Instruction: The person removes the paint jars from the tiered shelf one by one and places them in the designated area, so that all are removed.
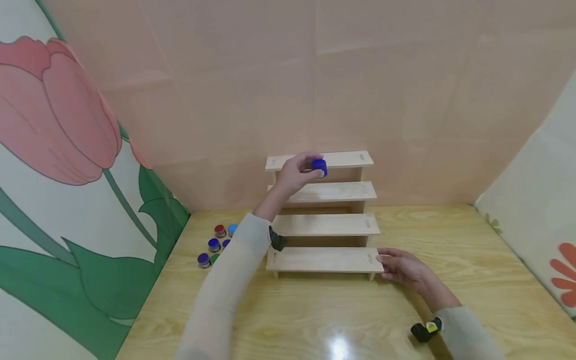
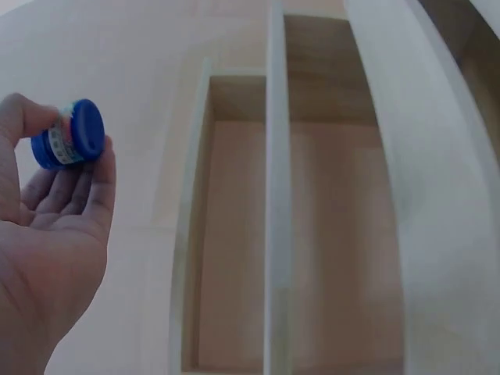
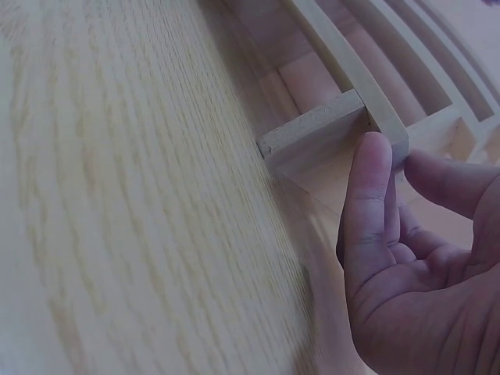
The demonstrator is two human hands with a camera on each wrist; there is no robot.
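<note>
My left hand (image 1: pixel 297 174) pinches a small blue-lidded paint jar (image 1: pixel 319 167) between thumb and fingers, high up in front of the top step of a pale wooden four-step rack (image 1: pixel 326 225). In the left wrist view the jar (image 2: pixel 69 137) lies tilted on its side, its blue lid facing right and a printed label round its body. My right hand (image 1: pixel 405 270) holds the right end of the lowest step. In the right wrist view its thumb and forefinger (image 3: pixel 369 187) pinch the corner of that board (image 3: pixel 383 117), above a short support leg.
Several small jars with coloured lids stand in a cluster at the left of the table, among them a red one (image 1: pixel 220 230) and a blue one (image 1: pixel 214 244). My left forearm partly covers them. Behind the rack rises a plain pinkish backdrop (image 1: pixel 405 100). A tulip-print panel (image 1: pixel 58 150) borders the left.
</note>
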